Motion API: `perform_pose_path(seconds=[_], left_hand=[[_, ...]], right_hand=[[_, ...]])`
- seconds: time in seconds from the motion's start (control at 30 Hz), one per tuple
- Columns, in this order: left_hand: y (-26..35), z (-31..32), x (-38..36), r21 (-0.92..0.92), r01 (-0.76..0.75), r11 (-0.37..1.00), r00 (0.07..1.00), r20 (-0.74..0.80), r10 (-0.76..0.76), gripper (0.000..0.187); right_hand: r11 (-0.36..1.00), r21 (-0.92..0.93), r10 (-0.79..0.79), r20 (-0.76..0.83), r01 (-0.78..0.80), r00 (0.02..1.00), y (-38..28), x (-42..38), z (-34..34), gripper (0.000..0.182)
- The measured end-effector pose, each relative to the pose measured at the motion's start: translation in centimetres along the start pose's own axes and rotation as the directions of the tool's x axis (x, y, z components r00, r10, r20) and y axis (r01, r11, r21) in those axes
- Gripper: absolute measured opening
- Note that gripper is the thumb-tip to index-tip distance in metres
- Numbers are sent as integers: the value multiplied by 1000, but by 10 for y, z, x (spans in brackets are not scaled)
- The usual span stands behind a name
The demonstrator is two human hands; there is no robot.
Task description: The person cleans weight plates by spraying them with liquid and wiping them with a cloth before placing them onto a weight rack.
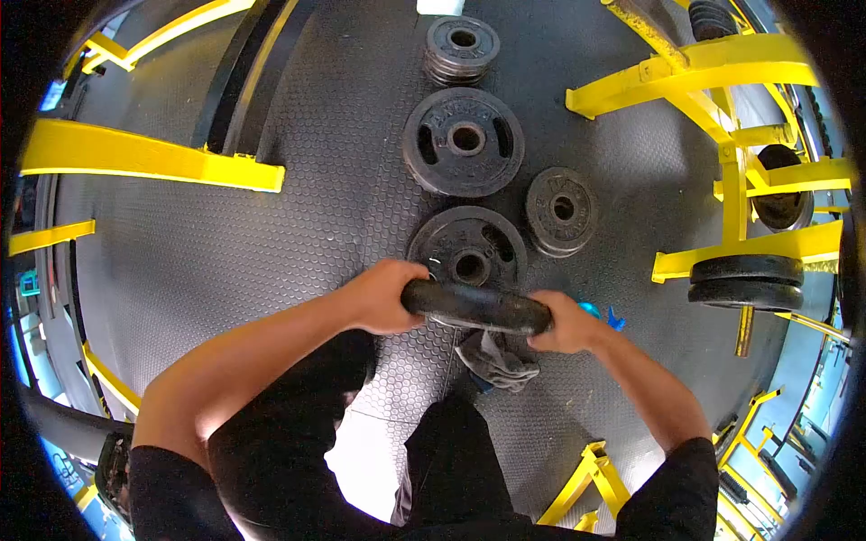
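Observation:
Between my two hands a black weight plate point(478, 307) is held up, its edge turned toward me. My left hand point(390, 296) is closed on its left rim, and my right hand point(561, 323) grips the right rim. Just beyond it a large weight plate point(469, 236) lies flat on the floor, partly covered by the held one. Farther off lies another large weight plate point(465, 140) with raised lettering. To the right is a stack of smaller weight plates point(563, 209). A grey cloth point(498, 362) lies crumpled on the floor below the held plate.
A stack of small plates point(462, 47) stands at the far end. Yellow steel frames rise at the left point(153, 155) and right point(686, 77). More plates point(747, 281) hang on the right rack. A blue bottle-like item point(590, 309) is near my right hand.

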State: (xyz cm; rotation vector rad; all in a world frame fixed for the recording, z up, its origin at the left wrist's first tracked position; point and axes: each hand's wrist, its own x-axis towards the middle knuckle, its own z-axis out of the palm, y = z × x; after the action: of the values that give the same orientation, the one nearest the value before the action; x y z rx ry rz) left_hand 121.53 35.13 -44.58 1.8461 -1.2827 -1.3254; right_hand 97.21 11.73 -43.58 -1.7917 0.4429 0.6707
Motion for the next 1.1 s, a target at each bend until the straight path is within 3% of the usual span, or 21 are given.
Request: perform_pose_path(seconds=[0.03, 0.07, 0.1, 0.13, 0.17, 0.2, 0.23, 0.3, 0.33, 0.37, 0.43, 0.47, 0.53, 0.67, 0.77, 0.9, 0.97, 1.0, 1.1], left_hand=[[-3, -2, 7, 0, -3, 1000, 1000, 6, 3, 43], [-7, -5, 17, -16, 54, 998, 998, -40, -55, 45], [-12, -7, 26, -40, 114, 993, 990, -82, -117, 46], [-23, -5, 36, -45, 113, 993, 991, -71, -116, 46], [-37, -1, 48, -22, 52, 998, 986, -159, -55, 54], [-40, -4, 56, 6, -7, 1000, 968, -252, 8, 62], [-42, -6, 61, 2, -9, 1000, 968, -252, 9, 62], [-42, -11, 72, 28, 57, 998, 947, -317, -45, 64], [-50, -9, 80, 45, 60, 997, 932, -360, -40, 61], [-55, -10, 85, 43, 59, 997, 932, -360, -40, 61], [-56, -14, 92, -14, 114, 993, 941, -320, -113, 61], [-55, -13, 93, 1, 125, 992, 938, -326, -118, 62], [-58, -10, 99, 58, 145, 988, 937, -328, -119, 62], [-53, 2, 109, 122, 218, 968, 927, -335, -167, 57], [-60, 9, 115, 164, 229, 960, 940, -293, -174, 55], [-52, 3, 121, 241, 297, 924, 937, -261, -233, 51], [-58, 4, 125, 313, 348, 884, 933, -211, -292, 52], [-56, 0, 127, 324, 370, 871, 929, -138, -344, 58], [-60, 3, 124, 344, 409, 845, 911, -106, -398, 63]], right_hand=[[1000, -28, 9, -63, -11, 998, 5, 8, -2, 47], [984, 125, 129, 11, -129, 992, 8, 15, -10, 48], [982, 128, 136, 8, -136, 991, 11, 23, -14, 48], [946, 286, 166, -32, -150, 986, 17, 28, -14, 48], [887, 436, 201, -68, -152, 977, 21, 33, -14, 49], [861, 498, 171, -82, -108, 982, 23, 39, -16, 59], [861, 495, 175, -82, -112, 981, 22, 42, -14, 59], [985, 173, 48, -367, 18, 929, 20, 48, -12, 65], [994, -73, -107, -421, 84, 901, 18, 53, -15, 71], [994, -75, -106, -421, 82, 901, 15, 57, -17, 71], [978, 94, 206, -479, -184, 853, 0, 68, -15, 69], [977, 104, 214, -479, -187, 852, 10, 73, -13, 69], [967, -191, 9, -640, -170, 769, 41, 83, -6, 69], [948, -183, 105, -597, -262, 795, 58, 83, -4, 65], [940, -195, 80, -670, -280, 738, 64, 85, 4, 64], [930, -215, 97, -637, -297, 765, 62, 88, -3, 64], [894, -268, 145, -588, -360, 796, 65, 92, -5, 63], [873, -226, 303, -445, -433, 843, 50, 95, -18, 64], [883, -225, 292, -424, -412, 857, 65, 102, -11, 65]])
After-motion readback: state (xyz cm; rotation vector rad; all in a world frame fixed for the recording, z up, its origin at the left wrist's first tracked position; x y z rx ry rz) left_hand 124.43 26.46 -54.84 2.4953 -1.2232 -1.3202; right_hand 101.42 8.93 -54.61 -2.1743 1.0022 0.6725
